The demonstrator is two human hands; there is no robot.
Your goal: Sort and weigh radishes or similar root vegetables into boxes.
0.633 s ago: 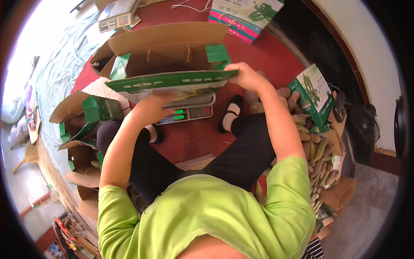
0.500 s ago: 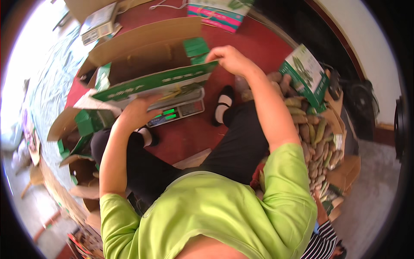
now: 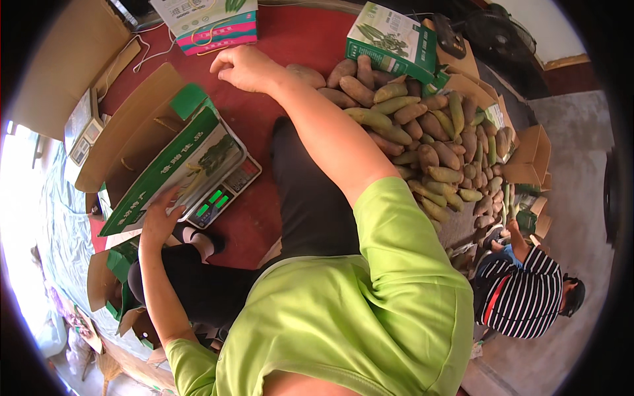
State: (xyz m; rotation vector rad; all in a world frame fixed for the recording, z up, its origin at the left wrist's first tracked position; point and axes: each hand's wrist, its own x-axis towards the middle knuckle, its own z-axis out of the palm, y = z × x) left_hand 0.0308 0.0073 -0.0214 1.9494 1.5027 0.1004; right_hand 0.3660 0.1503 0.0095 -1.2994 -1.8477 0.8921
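An open cardboard carton (image 3: 173, 175) with a green and white printed front stands tilted on a digital scale (image 3: 228, 191) with lit green displays. My left hand (image 3: 160, 216) lies against the lower part of the carton's front, fingers spread, holding nothing. My right hand (image 3: 249, 68) hangs over the red floor beyond the carton, apart from it, with loosely bent fingers and nothing visible in them. To its right begins a large pile of long, plump brown and green vegetables (image 3: 429, 148). What lies inside the carton is hidden.
A green and white box (image 3: 389, 41) stands behind the pile, near a black fan (image 3: 505, 33). A pink-banded box (image 3: 208, 25) is at the far edge. Another scale (image 3: 84, 135) and opened cartons (image 3: 112, 277) are on the left. A person in stripes (image 3: 522, 290) sits at right.
My right hand has let go of the carton's upper corner and moved away from it. My left hand stays at the carton's front. The whole view has swung to the right, showing more of the pile.
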